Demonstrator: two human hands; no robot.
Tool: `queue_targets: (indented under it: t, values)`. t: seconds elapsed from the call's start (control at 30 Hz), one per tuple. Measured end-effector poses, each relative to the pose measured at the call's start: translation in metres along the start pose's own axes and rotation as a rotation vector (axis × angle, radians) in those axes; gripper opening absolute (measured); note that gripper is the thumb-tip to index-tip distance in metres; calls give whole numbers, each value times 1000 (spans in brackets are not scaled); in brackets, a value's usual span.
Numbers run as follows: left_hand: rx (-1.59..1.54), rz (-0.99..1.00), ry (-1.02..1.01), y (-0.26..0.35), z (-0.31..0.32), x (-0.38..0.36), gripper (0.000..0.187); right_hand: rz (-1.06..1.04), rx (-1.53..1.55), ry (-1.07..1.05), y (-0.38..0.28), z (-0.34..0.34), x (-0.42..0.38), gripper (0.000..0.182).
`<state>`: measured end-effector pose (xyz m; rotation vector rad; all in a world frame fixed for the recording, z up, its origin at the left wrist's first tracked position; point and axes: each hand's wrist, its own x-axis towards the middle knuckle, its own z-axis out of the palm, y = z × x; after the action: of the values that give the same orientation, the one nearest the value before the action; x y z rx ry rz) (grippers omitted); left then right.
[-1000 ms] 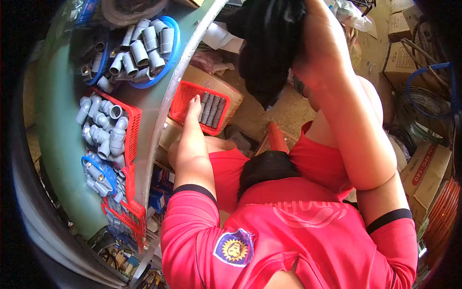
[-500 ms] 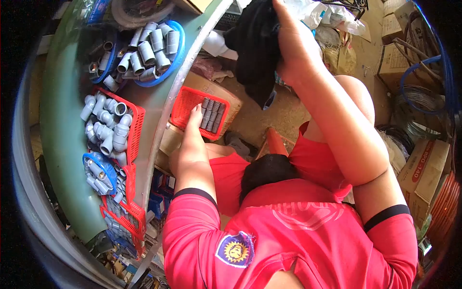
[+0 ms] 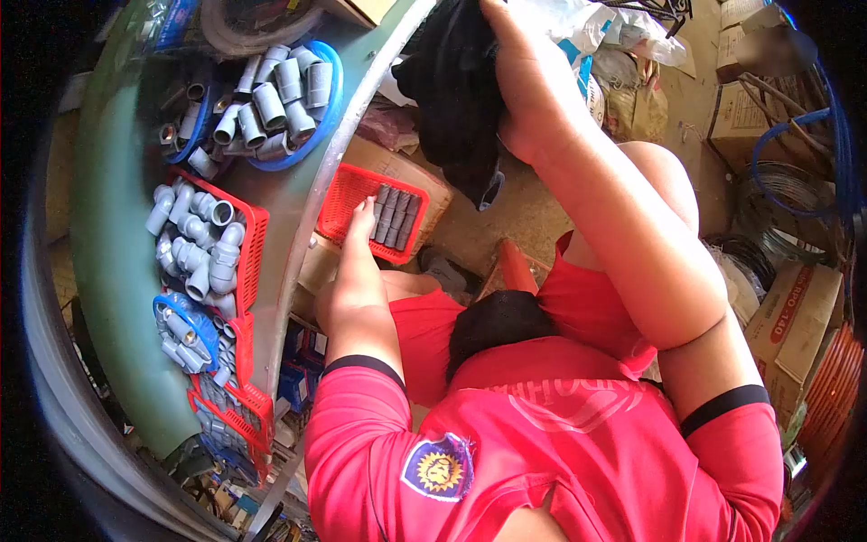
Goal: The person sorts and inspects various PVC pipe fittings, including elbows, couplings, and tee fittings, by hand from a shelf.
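My left hand (image 3: 363, 219) is at the near side of a small red plastic basket (image 3: 335, 200). Its thumb shows inside the rim and the other fingers are mostly hidden; it appears to grip the basket. Rows of short dark grey cylindrical pieces (image 3: 395, 217) stand packed along the basket's right half. Raised at the top of the view, my right hand (image 3: 528, 95) is closed on a limp black cloth or bag (image 3: 452, 95) that hangs down to its left. The fingertips of this hand are hidden behind the dark material.
On the green counter (image 3: 126, 235) at left are grey pipe fittings (image 3: 271, 104) in blue-rimmed and red baskets (image 3: 255, 253). A cardboard box (image 3: 433, 194) lies under the small basket. White plastic bags (image 3: 632, 32), cartons (image 3: 784, 330) and coiled hoses (image 3: 840, 388) line the right side.
My right hand has shifted slightly left with the black cloth or bag. My left hand and the small basket keep nearly the same place; the whole view has drifted a little.
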<state>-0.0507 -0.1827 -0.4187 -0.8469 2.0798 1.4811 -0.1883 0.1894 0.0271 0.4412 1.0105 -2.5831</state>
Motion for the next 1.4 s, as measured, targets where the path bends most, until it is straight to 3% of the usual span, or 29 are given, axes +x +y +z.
queue_targets:
  t: [0.2,0.77,0.87,0.97,1.07,1.13,1.2,1.23,1.3,1.33,1.37,1.4]
  values:
    - [28,-8,24,-2,-1,0,51,86,-10,7,-2,-4,-1,38]
    - [66,-30,30,-3,-4,0,59,72,-38,16,-2,3,-2,39]
    - [103,-31,145,14,2,-14,61,65,-9,1,0,1,3,38]
    - [199,46,185,10,-13,-11,60,61,62,0,-1,18,-3,35]
    - [305,203,98,33,-28,-24,51,21,92,-33,6,33,5,29]
    - [372,338,111,78,-24,-65,49,-9,179,-113,21,44,15,21]
    - [220,336,111,123,-9,-126,46,81,185,-228,28,53,12,18]
    - [149,358,0,126,-11,-145,45,139,207,-286,33,59,10,18]
    - [227,315,-66,192,-4,-246,45,273,255,-436,33,71,-5,17]
    - [58,456,-169,176,-3,-256,45,183,201,-536,36,75,-14,15]
    - [-77,497,-146,186,3,-297,41,88,73,-604,39,73,-21,24]
    - [60,465,-145,192,-4,-327,39,-16,-49,-661,43,70,-27,34]
